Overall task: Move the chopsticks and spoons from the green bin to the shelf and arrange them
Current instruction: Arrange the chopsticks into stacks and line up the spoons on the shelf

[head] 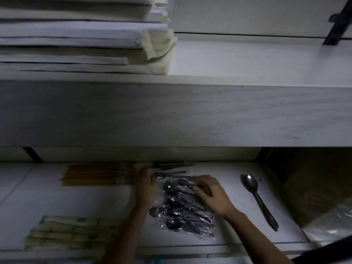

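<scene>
On the lower white shelf lies a clear plastic bag of dark spoons. My right hand rests on the bag's far end, fingers curled over a spoon handle there. My left hand lies flat on the shelf just left of the bag, fingers pointing away from me. A row of yellow-brown chopsticks sits left of that hand. Several loose spoons lie at the back behind the bag. One large metal spoon lies alone to the right. The green bin is out of view.
Paper-wrapped chopstick packs lie at the front left of the shelf. The thick upper shelf board overhangs the work area and carries a stack of flat white packages. A cardboard box with plastic wrap stands at the right.
</scene>
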A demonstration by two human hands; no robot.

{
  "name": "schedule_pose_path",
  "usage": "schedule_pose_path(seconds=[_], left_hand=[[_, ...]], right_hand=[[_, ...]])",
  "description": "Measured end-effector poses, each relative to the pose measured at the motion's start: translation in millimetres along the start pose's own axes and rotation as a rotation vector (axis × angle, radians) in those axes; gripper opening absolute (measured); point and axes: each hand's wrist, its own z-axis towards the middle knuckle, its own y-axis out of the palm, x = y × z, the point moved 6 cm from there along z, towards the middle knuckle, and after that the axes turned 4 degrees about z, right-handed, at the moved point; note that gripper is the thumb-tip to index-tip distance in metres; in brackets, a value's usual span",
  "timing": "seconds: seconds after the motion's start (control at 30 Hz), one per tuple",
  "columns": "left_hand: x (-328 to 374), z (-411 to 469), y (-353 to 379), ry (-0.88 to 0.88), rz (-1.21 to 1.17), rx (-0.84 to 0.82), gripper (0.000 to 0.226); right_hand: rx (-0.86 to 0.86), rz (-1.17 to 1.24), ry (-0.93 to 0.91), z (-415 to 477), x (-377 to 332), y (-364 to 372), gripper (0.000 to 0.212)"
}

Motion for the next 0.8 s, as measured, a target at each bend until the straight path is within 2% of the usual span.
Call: schedule_pose_path(seconds=[0.03, 0.1, 0.2, 0.27, 0.3, 0.43, 0.67, 0.8], left_hand=[[2.3, 11.6, 6.7, 0.038, 0.101, -0.077, 0.059], [3.6, 26.4, 20.0, 0.047, 0.273, -0.234, 0.057], [5.3, 36.8, 36.1, 0.105, 0.344, -0.36, 0.064], [5.0, 39.5, 42.9, 0.157, 0.345, -0.376, 0.086], [1.8, 41.5, 46.7, 0.168, 0.333, -0.385, 0.087], [5.3, 41.4, 52.3, 0.154, 0.188, -0.448, 0.035], [13.2, 38.9, 52.7, 0.178, 0.129, -0.519, 0.033], [9.6, 39.4, 35.1, 0.161, 0.265, -0.45, 0.041]], right_hand=[[-0.068, -0.046, -0.052, -4.9, -6.5, 3.1, 0.056], [-0.201, -0.12, -0.139, -19.7, -13.6, 13.7, 0.085], [-0.304, -0.229, -0.193, -41.6, -7.6, 31.7, 0.1], [-0.338, -0.329, -0.185, -48.9, 1.7, 41.4, 0.095], [-0.339, -0.373, -0.181, -49.4, 5.7, 44.2, 0.091], [-0.344, -0.448, -0.187, -38.0, 14.8, 47.0, 0.095], [-0.408, -0.497, -0.341, -8.7, 4.9, 44.7, 0.085], [-0.421, -0.537, -0.346, 0.2, 3.5, 44.5, 0.092]])
